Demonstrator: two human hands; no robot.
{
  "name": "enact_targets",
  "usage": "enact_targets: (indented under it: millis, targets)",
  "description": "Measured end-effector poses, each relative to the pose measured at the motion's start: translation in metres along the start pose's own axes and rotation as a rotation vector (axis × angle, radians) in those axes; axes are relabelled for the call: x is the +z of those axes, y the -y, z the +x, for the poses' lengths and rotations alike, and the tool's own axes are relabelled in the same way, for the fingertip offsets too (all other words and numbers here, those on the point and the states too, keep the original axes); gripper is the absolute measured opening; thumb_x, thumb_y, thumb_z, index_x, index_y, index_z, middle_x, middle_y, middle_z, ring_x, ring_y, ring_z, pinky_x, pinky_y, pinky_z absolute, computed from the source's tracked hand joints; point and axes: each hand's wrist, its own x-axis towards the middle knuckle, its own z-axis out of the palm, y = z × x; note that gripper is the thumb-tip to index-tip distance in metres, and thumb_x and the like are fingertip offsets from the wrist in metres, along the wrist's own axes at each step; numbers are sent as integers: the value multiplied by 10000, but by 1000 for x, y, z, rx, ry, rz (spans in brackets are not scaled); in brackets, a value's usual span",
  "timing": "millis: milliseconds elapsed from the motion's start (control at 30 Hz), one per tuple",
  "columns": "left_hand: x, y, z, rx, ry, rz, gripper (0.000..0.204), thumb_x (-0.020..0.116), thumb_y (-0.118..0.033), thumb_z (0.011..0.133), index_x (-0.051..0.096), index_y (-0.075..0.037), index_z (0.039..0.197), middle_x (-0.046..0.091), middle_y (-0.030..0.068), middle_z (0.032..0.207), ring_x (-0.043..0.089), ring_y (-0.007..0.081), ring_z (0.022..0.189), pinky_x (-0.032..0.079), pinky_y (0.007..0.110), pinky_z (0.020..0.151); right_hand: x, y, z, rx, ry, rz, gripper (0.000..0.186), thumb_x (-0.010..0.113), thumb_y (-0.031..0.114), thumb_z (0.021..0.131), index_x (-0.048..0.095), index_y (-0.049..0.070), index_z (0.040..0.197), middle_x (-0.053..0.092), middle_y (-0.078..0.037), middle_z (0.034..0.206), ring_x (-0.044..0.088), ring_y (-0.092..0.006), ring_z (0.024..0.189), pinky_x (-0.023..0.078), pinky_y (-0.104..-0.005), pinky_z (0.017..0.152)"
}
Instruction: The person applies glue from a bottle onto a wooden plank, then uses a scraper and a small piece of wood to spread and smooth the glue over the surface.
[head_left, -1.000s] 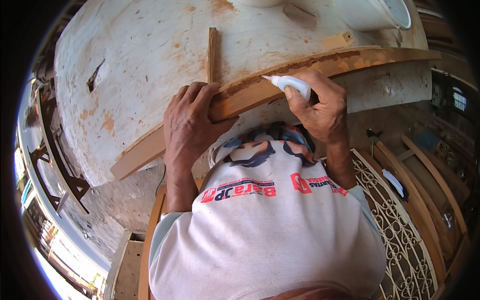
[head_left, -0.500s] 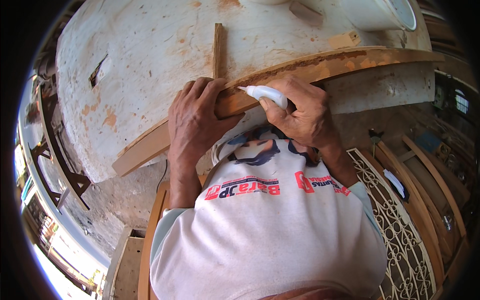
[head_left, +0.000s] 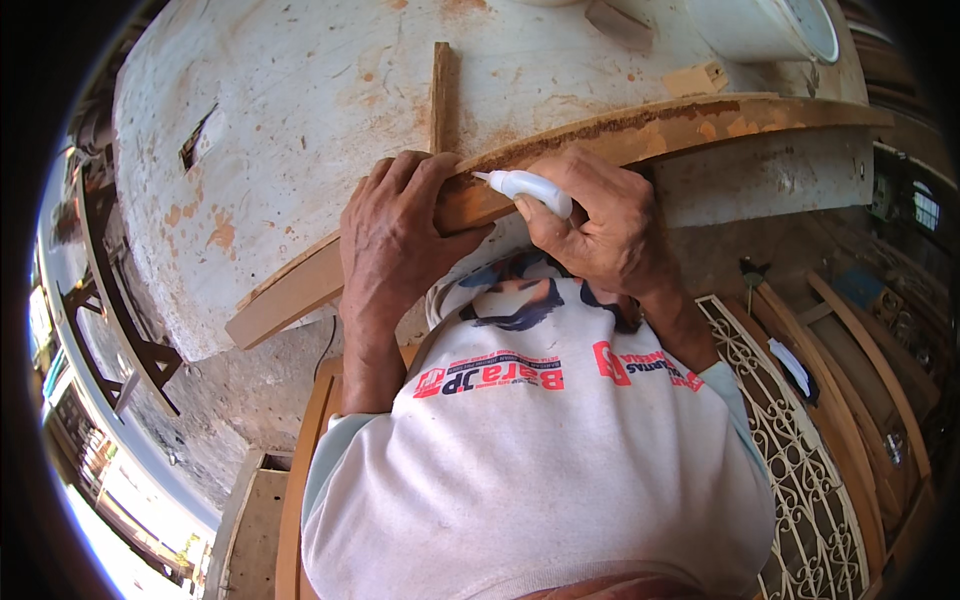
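Note:
A long wooden board (head_left: 700, 130) lies across the near edge of the white, stained worktable (head_left: 280, 110), with a rough brown strip along its far edge. My left hand (head_left: 395, 225) is closed over the board left of its middle, fingers on the far side and thumb on the near face. In my right hand (head_left: 605, 225) I grip a small white squeeze bottle (head_left: 540, 190) with a thin nozzle. The bottle is tilted, its nozzle pointing left at the board's upper edge, close to my left fingers. Whether any liquid comes out is too small to tell.
A narrow wood strip (head_left: 440, 95) lies beyond my left hand. Farther right are a small wood block (head_left: 697, 79), a brown piece (head_left: 618, 25) and a white bucket (head_left: 765, 28). An ornate cream metal grille (head_left: 790, 450) and curved wooden pieces (head_left: 850, 430) stand at lower right.
The bottle's nozzle has shifted very slightly left along the board, nearer my left fingers. Both hands keep their grips, and the whole view has moved a little.

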Motion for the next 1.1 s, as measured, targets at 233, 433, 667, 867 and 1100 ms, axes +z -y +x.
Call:
enact_targets:
  millis: [233, 433, 667, 867, 1100]
  targets:
    - [-2, -2, 0, 1, -7, 16, 668, 942, -262, 617, 702, -103, 1219, 700, 71, 1131, 663, 292, 1087, 545, 423, 938, -20, -10, -20, 62, -174, -16, 136, 777, 84, 878, 713, 18, 978, 649, -67, 773, 615, -143, 603, 491, -307, 524]
    - [0, -1, 0, 7, -12, 34, 655, 946, -264, 619, 712, -97, 1208, 703, 74, 1134, 667, 293, 1083, 548, 422, 946, -32, -14, -27, 171, -208, -105, 152, 760, 58, 887, 713, -8, 1016, 676, -65, 813, 591, -113, 661, 471, -285, 575]
    - [0, -2, 1, 7, -10, 40, 662, 954, -247, 611, 710, -95, 1207, 704, 77, 1135, 669, 294, 1081, 551, 422, 942, -34, -19, -27, 139, -260, -104, 130, 773, 76, 883, 713, 8, 975, 638, -37, 765, 546, -87, 590, 419, -271, 489]
    - [-1, -4, 1, 0, -6, 38, 666, 955, -240, 615, 705, -99, 1215, 703, 87, 1132, 670, 304, 1084, 554, 426, 936, -42, -23, -30, 165, -308, -140, 129, 775, 80, 883, 718, 14, 978, 637, -36, 764, 533, -87, 590, 409, -266, 493]
    - [1, -2, 1, 20, -16, 49, 674, 960, -247, 616, 704, -103, 1222, 704, 85, 1135, 672, 301, 1083, 555, 428, 935, -43, -19, -29, 187, -235, -132, 139, 746, 57, 906, 722, -14, 1023, 677, -67, 809, 595, -113, 691, 480, -288, 612]
